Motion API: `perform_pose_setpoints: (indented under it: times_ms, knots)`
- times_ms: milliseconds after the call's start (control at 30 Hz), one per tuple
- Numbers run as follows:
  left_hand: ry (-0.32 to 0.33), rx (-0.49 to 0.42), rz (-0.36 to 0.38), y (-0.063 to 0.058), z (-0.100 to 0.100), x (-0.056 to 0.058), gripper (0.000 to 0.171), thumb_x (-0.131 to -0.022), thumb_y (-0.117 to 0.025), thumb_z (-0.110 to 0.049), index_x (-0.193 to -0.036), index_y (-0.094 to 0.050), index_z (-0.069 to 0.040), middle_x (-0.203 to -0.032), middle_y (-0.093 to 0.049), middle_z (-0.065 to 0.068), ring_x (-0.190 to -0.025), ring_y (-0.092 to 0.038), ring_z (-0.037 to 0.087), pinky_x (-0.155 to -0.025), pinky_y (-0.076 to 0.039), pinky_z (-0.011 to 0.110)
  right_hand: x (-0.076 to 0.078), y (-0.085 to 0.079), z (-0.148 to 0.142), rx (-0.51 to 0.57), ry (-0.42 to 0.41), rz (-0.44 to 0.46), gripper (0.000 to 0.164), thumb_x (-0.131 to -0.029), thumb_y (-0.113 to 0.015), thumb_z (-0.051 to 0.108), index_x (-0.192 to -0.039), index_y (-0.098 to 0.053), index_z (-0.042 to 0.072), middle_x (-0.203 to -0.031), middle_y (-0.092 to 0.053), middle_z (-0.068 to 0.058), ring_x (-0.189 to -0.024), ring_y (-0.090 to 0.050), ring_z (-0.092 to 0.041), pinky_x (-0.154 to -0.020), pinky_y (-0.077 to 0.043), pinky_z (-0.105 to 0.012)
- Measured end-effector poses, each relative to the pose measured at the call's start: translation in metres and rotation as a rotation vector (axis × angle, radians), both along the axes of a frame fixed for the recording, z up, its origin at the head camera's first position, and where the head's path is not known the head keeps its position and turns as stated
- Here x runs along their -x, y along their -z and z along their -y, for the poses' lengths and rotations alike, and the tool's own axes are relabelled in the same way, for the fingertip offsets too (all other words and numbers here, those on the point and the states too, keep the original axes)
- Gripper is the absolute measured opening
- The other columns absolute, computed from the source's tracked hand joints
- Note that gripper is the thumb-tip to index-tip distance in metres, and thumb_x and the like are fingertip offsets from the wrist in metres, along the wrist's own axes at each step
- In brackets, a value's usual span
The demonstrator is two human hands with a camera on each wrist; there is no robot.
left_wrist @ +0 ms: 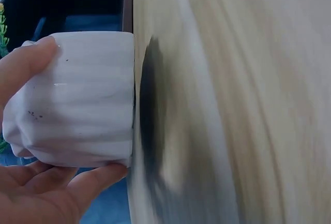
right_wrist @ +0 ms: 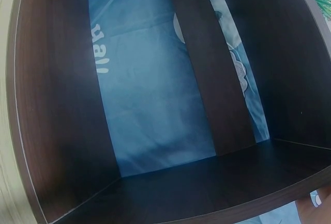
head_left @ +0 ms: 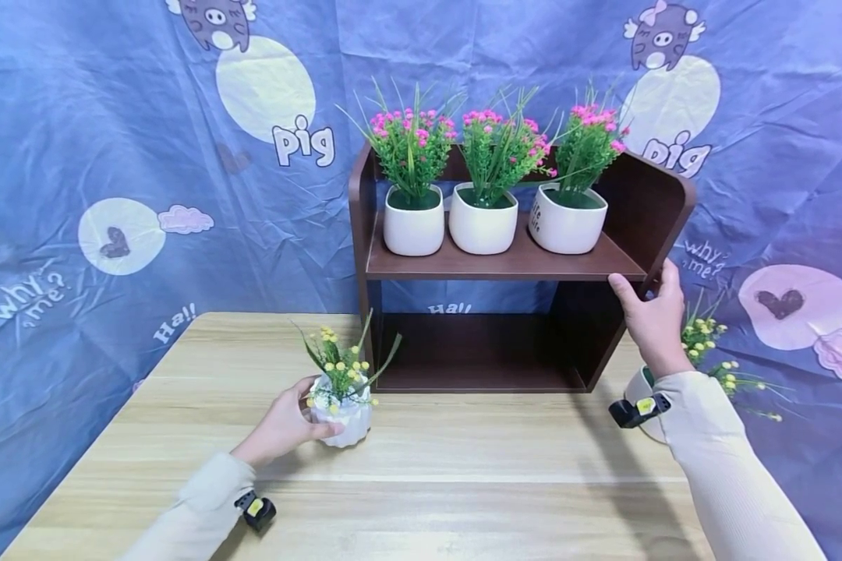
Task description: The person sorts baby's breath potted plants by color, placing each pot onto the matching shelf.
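The white pot of yellow flowers (head_left: pixel 347 425) is at the shelf's (head_left: pixel 491 269) eight o'clock, the left hand (head_left: pixel 288 417) curling its grip round it; only that wrist's view shows me dark specks (left_wrist: pixel 35 115). The right hand (head_left: pixel 652 315) clasps the shelf at three o'clock; its wrist view alone reveals the lower bay's back slat (right_wrist: pixel 209 69).
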State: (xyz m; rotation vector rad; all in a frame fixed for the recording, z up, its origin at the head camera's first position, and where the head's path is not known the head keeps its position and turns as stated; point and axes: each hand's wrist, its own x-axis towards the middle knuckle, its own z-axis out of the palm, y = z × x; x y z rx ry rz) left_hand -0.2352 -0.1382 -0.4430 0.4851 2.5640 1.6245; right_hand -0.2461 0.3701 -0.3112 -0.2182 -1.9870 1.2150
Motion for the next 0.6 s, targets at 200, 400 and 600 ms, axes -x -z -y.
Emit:
perform_pose_setpoints:
  times_ms: [200,400,600]
  knots:
    - [0.109,-0.032,-0.014,0.001,-0.024,-0.009,0.089,-0.065,-0.088,-0.018,-0.136,-0.041,0.007,-0.125,-0.058,0.020,-0.111,-0.060,0.030,-0.095,-0.049,0.033,0.000,0.000,0.000,-0.010,-0.001,-0.007,0.062,-0.088,-0.070,0.028,-0.142,-0.042,0.019,-0.124,-0.051,0.001,-0.111,-0.050,-0.008,-0.090,-0.040,-0.018]
    - [0.166,-0.038,-0.053,-0.001,-0.052,-0.015,0.086,-0.065,-0.088,-0.018,-0.134,-0.044,0.007,-0.127,-0.058,0.020,-0.117,-0.057,0.035,-0.100,-0.045,0.041,0.000,0.000,0.000,-0.021,0.003,-0.016,0.062,-0.088,-0.070,0.027,-0.142,-0.042,0.019,-0.125,-0.052,-0.001,-0.111,-0.051,-0.009,-0.091,-0.040,-0.018]
    - [0.147,-0.044,-0.066,0.000,-0.081,-0.011,0.086,-0.063,-0.089,-0.020,-0.133,-0.046,0.004,-0.125,-0.060,0.018,-0.115,-0.058,0.033,-0.100,-0.045,0.043,-0.001,0.000,0.000,-0.013,-0.005,-0.025,0.062,-0.088,-0.070,0.027,-0.143,-0.042,0.018,-0.126,-0.051,-0.002,-0.114,-0.051,-0.010,-0.093,-0.040,-0.020]
